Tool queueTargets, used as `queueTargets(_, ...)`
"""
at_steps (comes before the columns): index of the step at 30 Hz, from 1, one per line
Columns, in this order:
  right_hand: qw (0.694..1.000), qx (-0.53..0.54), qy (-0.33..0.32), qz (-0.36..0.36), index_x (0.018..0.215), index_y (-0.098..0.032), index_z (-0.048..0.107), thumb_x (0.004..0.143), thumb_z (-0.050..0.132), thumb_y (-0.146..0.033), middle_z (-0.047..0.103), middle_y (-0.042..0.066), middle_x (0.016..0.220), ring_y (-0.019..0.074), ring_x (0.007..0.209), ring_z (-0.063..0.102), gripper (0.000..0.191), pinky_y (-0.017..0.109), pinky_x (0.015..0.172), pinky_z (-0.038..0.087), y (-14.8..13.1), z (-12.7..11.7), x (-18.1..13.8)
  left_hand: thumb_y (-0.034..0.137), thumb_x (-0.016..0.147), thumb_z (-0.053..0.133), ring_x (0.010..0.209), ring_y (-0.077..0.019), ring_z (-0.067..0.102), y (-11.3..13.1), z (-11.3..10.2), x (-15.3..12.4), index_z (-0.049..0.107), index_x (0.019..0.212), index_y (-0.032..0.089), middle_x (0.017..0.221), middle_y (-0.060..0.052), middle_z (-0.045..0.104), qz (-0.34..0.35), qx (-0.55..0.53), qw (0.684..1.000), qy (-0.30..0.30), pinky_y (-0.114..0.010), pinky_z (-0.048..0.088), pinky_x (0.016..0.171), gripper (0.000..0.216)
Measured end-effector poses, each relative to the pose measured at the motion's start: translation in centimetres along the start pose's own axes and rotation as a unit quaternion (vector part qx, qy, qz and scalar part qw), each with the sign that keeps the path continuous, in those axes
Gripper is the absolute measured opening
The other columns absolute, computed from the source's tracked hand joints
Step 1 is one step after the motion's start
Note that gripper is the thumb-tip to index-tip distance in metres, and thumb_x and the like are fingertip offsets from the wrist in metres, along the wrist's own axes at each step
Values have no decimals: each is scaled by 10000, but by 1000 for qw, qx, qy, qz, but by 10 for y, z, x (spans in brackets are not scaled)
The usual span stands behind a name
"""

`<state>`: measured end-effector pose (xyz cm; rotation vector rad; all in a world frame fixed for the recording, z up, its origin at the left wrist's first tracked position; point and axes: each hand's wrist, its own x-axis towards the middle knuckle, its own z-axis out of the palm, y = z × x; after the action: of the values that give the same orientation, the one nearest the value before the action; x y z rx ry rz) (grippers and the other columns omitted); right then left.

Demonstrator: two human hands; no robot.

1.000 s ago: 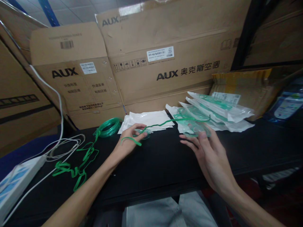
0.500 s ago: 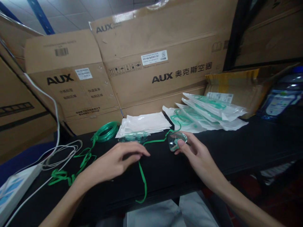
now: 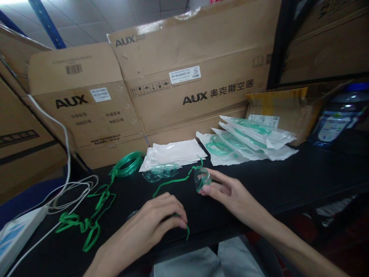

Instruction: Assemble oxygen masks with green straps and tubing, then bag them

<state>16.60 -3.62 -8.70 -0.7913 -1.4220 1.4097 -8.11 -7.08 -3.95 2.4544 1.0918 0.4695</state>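
Clear, green-tinted plastic cup-shaped piece (image 3: 198,178) sits near centre, between the right hand's (image 3: 229,189) thumb and fingers, apparently pinched by its side for steadiness. Left hand's (image 3: 152,218) fingertips stand narrow beside the thin green flexible strap (image 3: 174,181); cannot tell whether gripped. Flat white pouches (image 3: 175,152) lie far, presumably leaving working room.

Dim indoor light, brightest on the ceiling (image 3: 121,17) at upper left, glints off tape atop the large carton (image 3: 161,55) and coiled green tubing (image 3: 131,171); the clear plastic piece (image 3: 199,177) looks soft, and the bottle (image 3: 331,121) blurs near the shadowed right edge.
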Motion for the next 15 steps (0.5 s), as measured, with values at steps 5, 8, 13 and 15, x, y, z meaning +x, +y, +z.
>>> queueTargets(5,999,-1,-36,-5,1324,-162,578,889,740,-451,763,66,998,210,926,748,546,398,948,565,-6,0,0,252,998,629,856,-151,678,0,0,23,747,1118,251,966,-2,737,25,-14,975,219,-234,495,803,168)
queueTargets(8,999,-4,-40,-23,1221,-159,603,908,720,-458,742,42,914,194,812,752,448,364,833,602,-5,1,0,239,982,652,848,-163,683,0,4,33,778,1071,225,945,-26,742,44,-17,968,247,-244,504,776,155)
queueTargets(13,999,-3,-33,-33,1116,-172,588,926,691,-504,697,-8,756,175,650,727,397,307,646,583,-1,2,1,240,931,720,747,-153,671,1,15,32,774,937,205,875,-24,744,60,-19,963,260,-226,488,642,65)
queueTargets(15,999,-13,-29,-31,1094,-174,581,925,686,-523,697,-8,735,174,634,720,401,299,623,570,-1,1,0,239,925,723,686,-141,642,2,17,30,757,898,202,833,-15,728,55,-17,963,264,-221,466,591,57)
